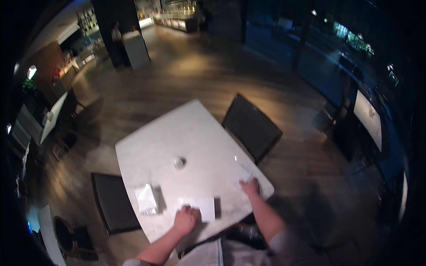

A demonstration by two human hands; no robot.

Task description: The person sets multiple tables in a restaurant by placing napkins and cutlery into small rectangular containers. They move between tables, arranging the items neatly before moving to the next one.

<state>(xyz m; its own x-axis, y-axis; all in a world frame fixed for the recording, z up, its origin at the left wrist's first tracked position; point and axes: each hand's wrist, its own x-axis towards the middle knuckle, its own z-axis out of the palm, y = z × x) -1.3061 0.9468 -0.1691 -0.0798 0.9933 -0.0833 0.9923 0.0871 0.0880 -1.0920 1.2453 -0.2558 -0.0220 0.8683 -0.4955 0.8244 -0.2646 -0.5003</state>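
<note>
A white marble-look table (173,133) stands before me. At its near edge my left hand (187,219) has its fingers curled at the left part of a flat white rectangular item (207,207), which casts a dark shadow to its right. My right hand (251,187) is by the table's right corner, thumb pointing left. Just beyond its fingers is a pale, partly see-through thing (245,169), too blurred to name. A white napkin holder (146,199) sits left of my left hand. Farther in is a small white rounded vessel (178,162).
A dark chair (252,126) stands at the table's far right side, another chair (114,202) at its left. More tables (367,116) line the right side. Beyond the wood floor (186,76), a person (117,36) stands beside a counter (136,50) and a dark pillar (114,20).
</note>
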